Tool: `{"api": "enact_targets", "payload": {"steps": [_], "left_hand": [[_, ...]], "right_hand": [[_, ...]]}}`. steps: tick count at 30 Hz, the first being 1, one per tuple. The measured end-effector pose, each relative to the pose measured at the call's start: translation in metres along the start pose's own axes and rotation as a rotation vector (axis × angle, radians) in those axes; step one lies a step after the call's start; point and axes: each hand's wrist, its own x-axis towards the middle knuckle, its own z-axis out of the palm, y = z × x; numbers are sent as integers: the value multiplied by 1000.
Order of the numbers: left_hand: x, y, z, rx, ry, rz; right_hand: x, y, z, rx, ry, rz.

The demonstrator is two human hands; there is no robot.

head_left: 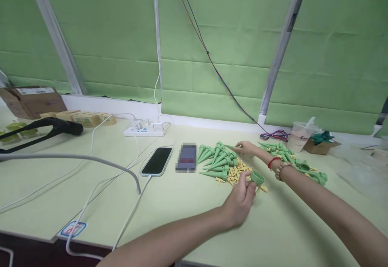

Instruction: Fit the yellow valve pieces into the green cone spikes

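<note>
My left hand (pixel 239 202) is closed on a green ring-shaped plastic cap (pixel 257 177) with a yellow valve piece (pixel 264 188) sticking out of it. Farther back, my right hand (pixel 247 148) has its fingers round the wide end of a green plastic spike (pixel 230 147), at the back edge of a pile. In that pile, several green spikes (pixel 216 160) lie with their tips mostly to the left. Small yellow plastic valves (pixel 238 173) are heaped just in front of them, close to my left hand.
More green plastic parts (pixel 281 152) lie beyond my right forearm. A cup (pixel 298 135) and a small cardboard box (pixel 321 144) stand behind. Left of the pile are a blurred-out flat object (pixel 187 158), a phone (pixel 157 162) on a cable and a power strip (pixel 144 130).
</note>
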Motion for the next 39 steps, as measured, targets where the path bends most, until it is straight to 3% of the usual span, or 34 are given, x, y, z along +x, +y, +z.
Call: {"api": "enact_targets", "payload": {"steps": [4, 7, 12, 14, 16, 20, 27, 34, 39], "left_hand": [[-1, 2, 1, -17, 10, -8], [-2, 4, 2, -9, 22, -3], [0, 8, 2, -193, 221, -71], [3, 9, -1, -290, 295, -128], [5, 10, -4, -337, 327, -172], [8, 10, -8, -320, 338, -189], [11, 11, -12, -279, 375, -187], [9, 10, -11, -256, 342, -251], [4, 9, -10, -177, 298, -177]], "right_hand": [[-4, -13, -3, 164, -22, 3], [-16, -20, -6, 307, 45, 15], [-62, -25, -9, 525, 191, -10], [-88, -29, -5, 855, 49, -79], [-112, -36, 2, 1034, -75, -116], [-139, -55, 15, 1242, -130, -150], [-137, -71, 19, 1476, -115, -82], [-149, -68, 28, 1680, -299, -20], [-161, -66, 25, 1820, -339, -41]]}}
